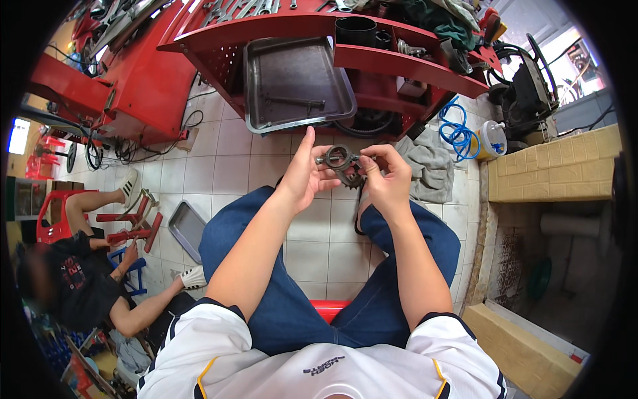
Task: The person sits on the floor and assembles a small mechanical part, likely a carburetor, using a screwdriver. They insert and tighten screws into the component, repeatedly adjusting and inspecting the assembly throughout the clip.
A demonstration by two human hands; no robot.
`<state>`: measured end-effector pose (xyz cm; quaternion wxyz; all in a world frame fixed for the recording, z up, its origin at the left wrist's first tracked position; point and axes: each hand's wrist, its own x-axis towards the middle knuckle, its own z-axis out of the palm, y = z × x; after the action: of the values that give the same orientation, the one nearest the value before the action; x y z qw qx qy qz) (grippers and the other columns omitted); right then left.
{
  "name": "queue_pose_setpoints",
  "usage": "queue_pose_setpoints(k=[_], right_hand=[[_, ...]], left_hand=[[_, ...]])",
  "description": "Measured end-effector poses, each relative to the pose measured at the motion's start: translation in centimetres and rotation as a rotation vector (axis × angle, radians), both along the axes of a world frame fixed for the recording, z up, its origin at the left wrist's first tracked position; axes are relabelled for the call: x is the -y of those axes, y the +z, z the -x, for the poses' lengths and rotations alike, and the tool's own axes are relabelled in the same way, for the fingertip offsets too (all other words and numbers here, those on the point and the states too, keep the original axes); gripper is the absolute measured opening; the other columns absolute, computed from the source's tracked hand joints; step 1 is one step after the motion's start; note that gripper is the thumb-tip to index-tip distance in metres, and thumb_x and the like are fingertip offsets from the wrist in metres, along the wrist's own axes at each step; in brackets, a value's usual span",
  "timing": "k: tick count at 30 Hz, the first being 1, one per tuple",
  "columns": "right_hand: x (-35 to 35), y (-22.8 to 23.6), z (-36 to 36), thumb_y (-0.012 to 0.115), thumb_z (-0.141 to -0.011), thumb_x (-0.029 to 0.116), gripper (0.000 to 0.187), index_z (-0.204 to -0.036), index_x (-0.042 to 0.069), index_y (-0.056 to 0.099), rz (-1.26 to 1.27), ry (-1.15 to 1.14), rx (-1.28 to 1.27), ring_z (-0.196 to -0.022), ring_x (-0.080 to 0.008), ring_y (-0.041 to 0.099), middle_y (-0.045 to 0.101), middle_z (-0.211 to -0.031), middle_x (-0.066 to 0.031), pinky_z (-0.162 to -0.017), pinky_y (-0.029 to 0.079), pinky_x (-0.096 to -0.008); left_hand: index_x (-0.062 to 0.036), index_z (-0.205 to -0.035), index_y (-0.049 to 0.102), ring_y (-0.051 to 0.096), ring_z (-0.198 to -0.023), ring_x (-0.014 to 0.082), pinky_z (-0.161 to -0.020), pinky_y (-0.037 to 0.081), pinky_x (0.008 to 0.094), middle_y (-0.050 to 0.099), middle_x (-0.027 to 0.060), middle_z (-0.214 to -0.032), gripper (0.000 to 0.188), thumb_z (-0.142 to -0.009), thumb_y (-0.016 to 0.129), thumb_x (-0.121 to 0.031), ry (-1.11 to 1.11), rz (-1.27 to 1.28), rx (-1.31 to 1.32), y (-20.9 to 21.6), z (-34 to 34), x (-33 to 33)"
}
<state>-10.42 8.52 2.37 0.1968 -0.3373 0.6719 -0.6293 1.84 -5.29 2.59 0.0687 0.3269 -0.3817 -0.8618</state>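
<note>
Between my hands, above my knees, is a dark metal machine part (340,158) with a round ring at the top and a toothed lower end. My right hand (389,179) is closed, thumb and fingers pinching the part's right side by a small stud. My left hand (306,176) is open, its thumb pointing up and its fingers stretched beside and partly behind the part. Whether the left fingers bear any of its weight, I cannot tell. Just beyond my hands, a metal tray (342,120) holds a long dark rod-like piece (296,102).
A red tool cart (399,63) with wrenches on top stands ahead. To the right are a grey cloth (428,169), a coiled blue hose (455,133) and a yellow-tiled ledge (551,166). At left, another person (86,279) sits near a grey floor tray (188,231).
</note>
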Motion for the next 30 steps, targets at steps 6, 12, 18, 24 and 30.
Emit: queue_pose_setpoints(k=[6,12,18,24,30], right_hand=[[-0.8,0.4,0.7,0.068,-0.098,0.009,0.013,-0.108,0.002,0.064,0.09,0.103,0.179,-0.076,-0.0079,0.064,0.07,-0.091,-0.0032,-0.063,0.05,-0.0211],[-0.4,1.0,1.2,0.069,-0.094,0.006,0.022,-0.116,0.003,0.064,-0.053,0.083,0.033,-0.089,-0.0116,0.065,0.069,-0.101,-0.0039,-0.077,0.052,-0.0266],[-0.6,0.6,1.8,0.069,-0.094,0.004,0.028,-0.121,0.005,0.062,-0.036,0.149,0.114,-0.1,-0.0132,0.063,0.066,-0.107,-0.0047,-0.082,0.051,-0.0279],[-0.5,0.4,1.9,0.07,-0.094,0.005,0.026,-0.119,0.005,0.062,-0.026,0.131,0.049,-0.095,-0.0116,0.063,0.065,-0.101,-0.0018,-0.08,0.05,-0.025],[-0.6,0.4,2.4,0.067,-0.098,0.013,0.024,-0.119,0.004,0.06,-0.125,0.125,0.351,-0.084,-0.0058,0.059,0.064,-0.099,-0.0007,-0.074,0.047,-0.0214]], left_hand=[[0.0003,-0.13,0.058,0.072,-0.086,0.0152,-0.056,0.054,0.021,0.072,0.0144,-0.111,0.083,-0.098,0.032,-0.072,-0.213,-0.263,-0.198,0.6,-0.3,1.2],[0.0012,-0.126,0.061,0.073,-0.083,0.0149,-0.047,0.043,0.0178,0.074,0.0135,-0.109,0.071,-0.103,0.035,-0.061,0.043,0.152,-0.137,0.7,0.4,-0.6],[0.0022,-0.117,0.065,0.073,-0.079,0.0149,-0.044,0.039,0.0159,0.074,0.0164,-0.11,0.061,-0.106,0.036,-0.05,0.184,0.43,-0.137,0.2,0.6,-0.5],[0.0003,-0.11,0.068,0.073,-0.075,0.0141,-0.043,0.039,0.0156,0.075,0.0172,-0.107,0.058,-0.108,0.035,-0.048,0.141,0.467,-0.169,0.2,0.4,-0.6],[-0.0007,-0.107,0.07,0.072,-0.073,0.0116,-0.044,0.037,0.0153,0.075,0.0147,-0.105,0.058,-0.108,0.035,-0.048,0.059,0.54,-0.156,0.6,0.2,-0.8]])
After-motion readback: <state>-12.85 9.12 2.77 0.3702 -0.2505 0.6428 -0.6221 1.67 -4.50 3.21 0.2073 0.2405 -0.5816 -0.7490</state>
